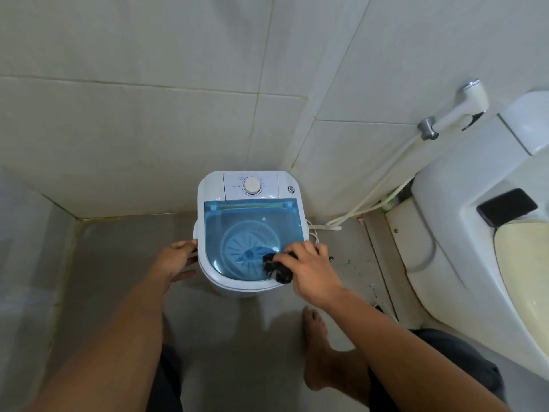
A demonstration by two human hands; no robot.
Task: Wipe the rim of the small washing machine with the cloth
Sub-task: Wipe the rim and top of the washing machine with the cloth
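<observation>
A small white washing machine (208, 185) stands on the bathroom floor against the tiled wall, with a blue see-through lid (237, 221) and a round dial (252, 185) at its back. My right hand (312, 269) presses a dark bunched cloth (277, 267) onto the machine's front right rim. Part of the cloth is hidden under my fingers. My left hand (175, 258) grips the handle on the machine's left side.
A white toilet (445, 233) stands to the right with a black phone (506, 206) lying on it. A bidet sprayer (457, 110) hangs on the wall, its hose (371, 200) trailing down to the floor. My bare foot (316, 337) rests just in front of the machine.
</observation>
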